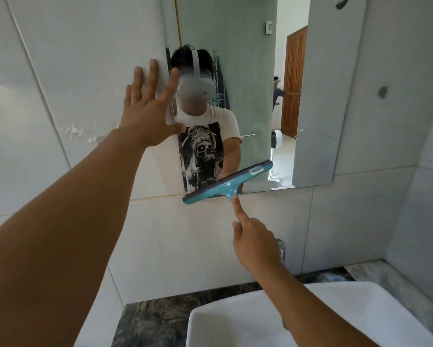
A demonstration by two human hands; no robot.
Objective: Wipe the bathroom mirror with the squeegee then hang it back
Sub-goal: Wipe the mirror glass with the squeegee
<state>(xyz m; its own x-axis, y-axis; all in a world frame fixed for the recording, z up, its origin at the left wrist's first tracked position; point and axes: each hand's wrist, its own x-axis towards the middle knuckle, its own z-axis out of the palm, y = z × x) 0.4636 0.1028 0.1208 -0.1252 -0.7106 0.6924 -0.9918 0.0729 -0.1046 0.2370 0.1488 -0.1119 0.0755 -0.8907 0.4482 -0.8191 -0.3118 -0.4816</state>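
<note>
The teal squeegee point(226, 182) lies tilted across the bottom edge of the mirror point(255, 96), its left end over the tile below the glass. My right hand point(254, 242) is closed around its handle from below, with the index finger stretched up along the stem. My left hand point(150, 106) rests flat with fingers spread over the mirror's left edge, partly on the white wall tile. The mirror reflects a person in a printed white shirt.
A white basin point(310, 319) sits below on a dark stone counter point(155, 319). A chrome tap point(281, 249) pokes out behind my right hand. White tiled walls close in left and right; a round wall fitting point(383, 91) is right of the mirror.
</note>
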